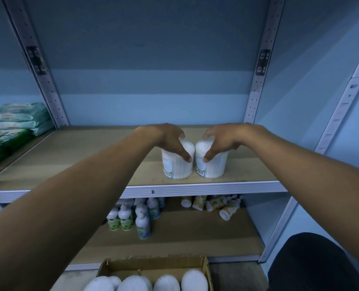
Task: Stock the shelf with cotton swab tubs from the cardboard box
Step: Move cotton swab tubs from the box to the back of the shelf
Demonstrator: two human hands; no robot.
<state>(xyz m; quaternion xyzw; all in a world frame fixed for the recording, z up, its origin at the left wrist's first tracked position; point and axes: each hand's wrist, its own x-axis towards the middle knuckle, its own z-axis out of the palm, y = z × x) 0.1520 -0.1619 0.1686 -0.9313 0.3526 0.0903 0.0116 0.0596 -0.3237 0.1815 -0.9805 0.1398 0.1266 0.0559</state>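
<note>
Two white cotton swab tubs stand side by side, almost touching, on the wooden shelf [69,156] near its front edge. My left hand [168,139] grips the left tub [175,166] from above, thumb down its front. My right hand [220,139] grips the right tub [213,166] the same way. Both tubs rest on the board with barcode labels facing me. Below, the open cardboard box [153,265] holds several more white tubs [166,283], seen by their lids.
Green and teal wipe packs [12,120] are stacked at the shelf's left end. On the lower shelf, spray bottles [132,217] stand at left and small bottles [214,204] lie tipped at right. Metal uprights [256,85] frame the bay. A dark rounded object [313,263] sits at bottom right.
</note>
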